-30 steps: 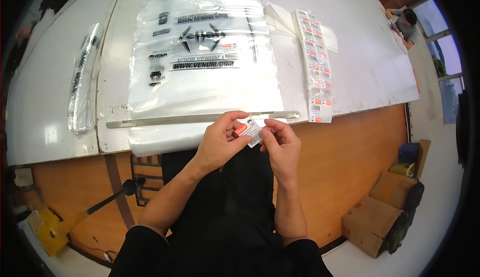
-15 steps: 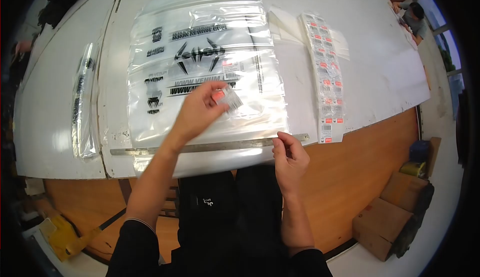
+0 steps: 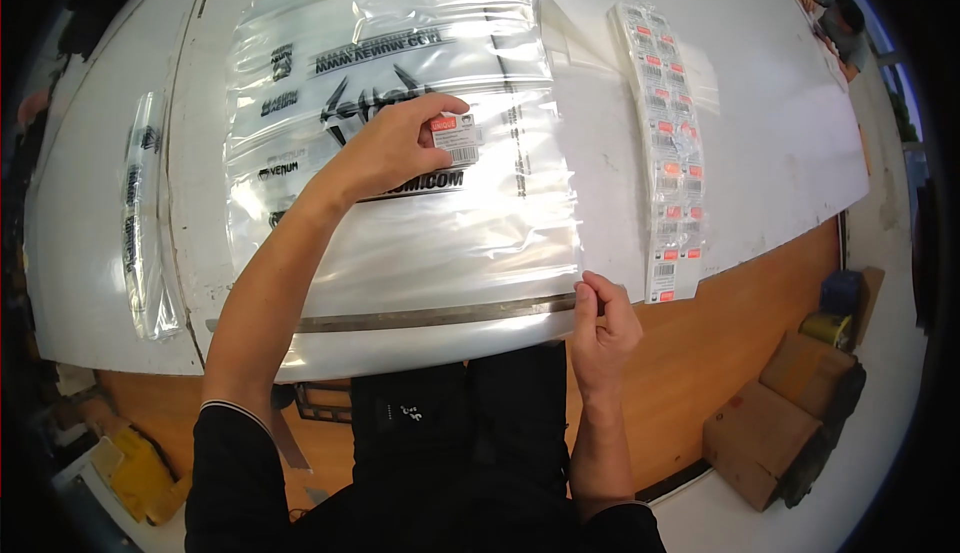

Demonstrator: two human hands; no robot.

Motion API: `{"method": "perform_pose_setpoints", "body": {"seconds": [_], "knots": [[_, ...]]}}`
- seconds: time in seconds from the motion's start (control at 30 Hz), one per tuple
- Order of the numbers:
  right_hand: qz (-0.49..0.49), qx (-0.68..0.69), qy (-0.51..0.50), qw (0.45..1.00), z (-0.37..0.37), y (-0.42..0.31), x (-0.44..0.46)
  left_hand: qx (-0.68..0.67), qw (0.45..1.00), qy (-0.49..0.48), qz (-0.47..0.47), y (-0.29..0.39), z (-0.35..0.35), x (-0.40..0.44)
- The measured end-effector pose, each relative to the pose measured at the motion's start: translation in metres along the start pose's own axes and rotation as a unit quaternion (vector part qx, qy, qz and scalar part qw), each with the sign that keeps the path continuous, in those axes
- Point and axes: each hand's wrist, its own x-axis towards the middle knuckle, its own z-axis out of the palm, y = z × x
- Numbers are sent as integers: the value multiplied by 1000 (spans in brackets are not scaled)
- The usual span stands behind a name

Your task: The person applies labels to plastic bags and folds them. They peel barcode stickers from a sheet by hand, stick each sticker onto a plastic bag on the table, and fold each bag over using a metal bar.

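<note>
My left hand point(image 3: 400, 143) pinches a small white and red label point(image 3: 456, 137) above the printed clear plastic bags point(image 3: 420, 223), right of the black logo. By the front edge of the table, near the lower right corner of the bags, is my right hand point(image 3: 606, 328). Its fingers are curled together, and whatever they may hold is too small to make out. A metal ruler point(image 3: 440, 315) lies across the lower part of the bags, partly hidden behind my left forearm. To the right lies a long strip of red and white labels point(image 3: 672, 173).
A folded plastic bag point(image 3: 148, 223) lies on the left of the white table point(image 3: 780, 153). Thin sheets point(image 3: 580, 38) rest beside the label strip. Cardboard boxes point(image 3: 760, 438) stand on the floor at right. A person point(image 3: 842, 33) sits at the far right edge.
My left hand has moved the label forward from near my body onto the bags, away from my right hand. My right hand has shifted right and lower in view. The view has shifted too.
</note>
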Motion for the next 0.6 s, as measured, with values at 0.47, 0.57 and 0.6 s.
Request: {"method": "perform_pose_setpoints", "body": {"seconds": [0.47,0.57,0.6], "knots": [[-45,19,-4,999,8,-2,-4,11,1000,-13,-7,-5,1,3],[-42,22,-8,999,7,-2,-5,19,1000,-16,-11,-4,1,3],[-39,21,-11,999,6,-2,-6,21,1000,-16,-12,-4,1,3]]}}
